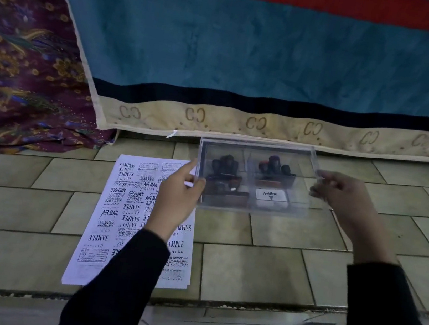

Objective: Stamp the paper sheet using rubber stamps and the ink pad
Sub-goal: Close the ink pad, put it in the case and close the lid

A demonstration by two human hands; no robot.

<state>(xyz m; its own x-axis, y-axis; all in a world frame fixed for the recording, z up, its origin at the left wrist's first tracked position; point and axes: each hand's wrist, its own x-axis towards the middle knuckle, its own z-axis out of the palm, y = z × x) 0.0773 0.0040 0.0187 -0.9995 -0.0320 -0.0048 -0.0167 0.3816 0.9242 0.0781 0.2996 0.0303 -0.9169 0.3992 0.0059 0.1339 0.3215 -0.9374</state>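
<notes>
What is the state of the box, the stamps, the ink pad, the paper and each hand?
clear box: gripped at both ends; lid cannot be told.
rubber stamps: inside the box, none out.
ink pad: inside the box, cover closed.
paper sheet: flat on the tiles, full of prints.
left hand: grips the box's left edge.
right hand: pinches its right edge.

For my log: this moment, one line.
left hand holds box | right hand holds box | stamps inside | paper on floor
</notes>
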